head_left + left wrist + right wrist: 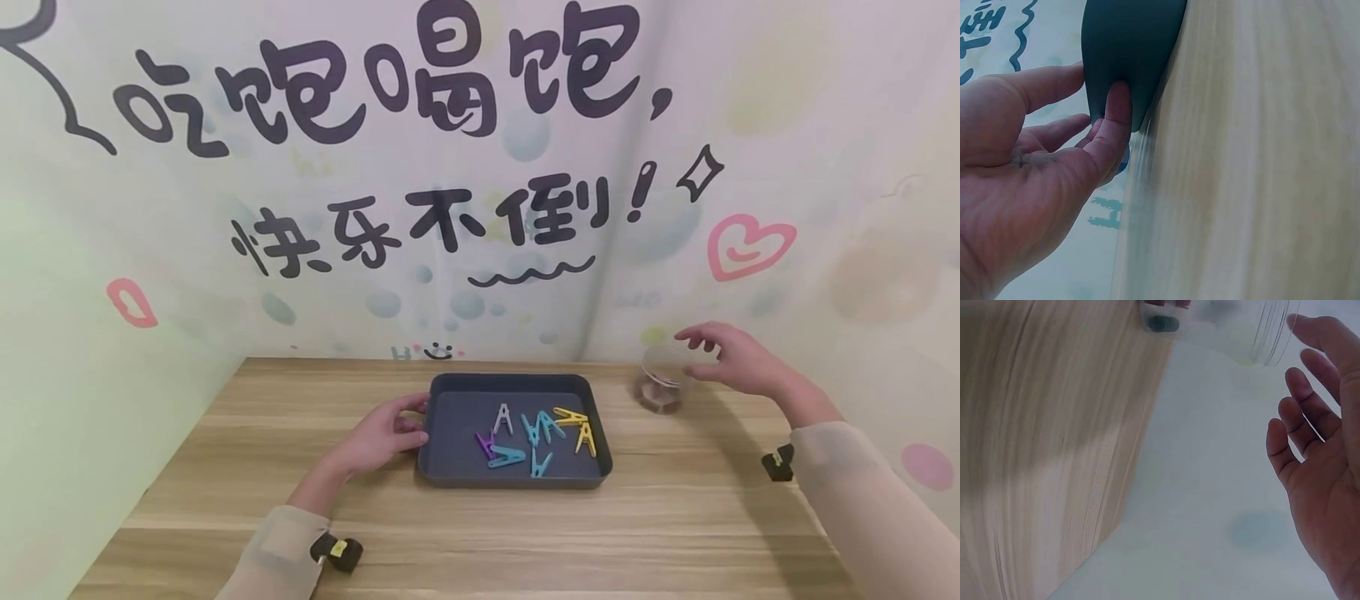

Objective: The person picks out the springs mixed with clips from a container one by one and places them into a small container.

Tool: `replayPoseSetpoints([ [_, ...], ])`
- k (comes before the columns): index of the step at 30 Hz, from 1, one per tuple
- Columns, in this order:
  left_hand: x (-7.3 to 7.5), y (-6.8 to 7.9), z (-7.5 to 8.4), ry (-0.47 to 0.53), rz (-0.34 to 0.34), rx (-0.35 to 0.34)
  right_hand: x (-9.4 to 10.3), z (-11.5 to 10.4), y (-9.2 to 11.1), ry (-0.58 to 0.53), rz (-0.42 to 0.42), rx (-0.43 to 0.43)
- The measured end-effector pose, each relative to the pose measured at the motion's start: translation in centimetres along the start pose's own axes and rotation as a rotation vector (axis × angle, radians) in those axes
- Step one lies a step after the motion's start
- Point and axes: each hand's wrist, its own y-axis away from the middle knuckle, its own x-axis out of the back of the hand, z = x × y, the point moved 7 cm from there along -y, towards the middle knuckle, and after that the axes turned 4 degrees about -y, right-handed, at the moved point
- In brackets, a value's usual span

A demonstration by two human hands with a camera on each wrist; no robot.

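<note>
In the head view, my left hand (pixel 380 433) is at the left end of a dark grey tray (pixel 457 479), its fingertips against the wall. The left wrist view shows fairly straight fingers touching the tray's outer side (pixel 1132 50). Inside the tray lie plastic clothespins: a grey one (pixel 503 418), a purple one (pixel 486 444), several blue ones (pixel 507 456) and two yellow ones (pixel 586 440). My right hand (pixel 731 358) hovers with spread, loosely bent fingers beside the mouth of a clear jar (pixel 662 387). A few dark red and green pieces (pixel 1164 324) sit in its bottom.
The wooden table (pixel 480 542) meets a printed wall covering (pixel 450 317) just behind the tray and jar. Side walls stand at left and right. The jar is to the right of the tray, with a strip of table between them.
</note>
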Motion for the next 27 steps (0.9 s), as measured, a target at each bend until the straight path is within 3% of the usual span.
replayPoseSetpoints([
  [12, 0.0, -0.1, 0.1, -0.012, -0.001, 0.000, 0.2, -1.6, 0.6, -0.077, 0.035, -0.001],
  [27, 0.1, 0.2, 0.4, -0.066, 0.033, 0.014, 0.3, -4.2, 2.2, -0.019, 0.104, 0.090],
])
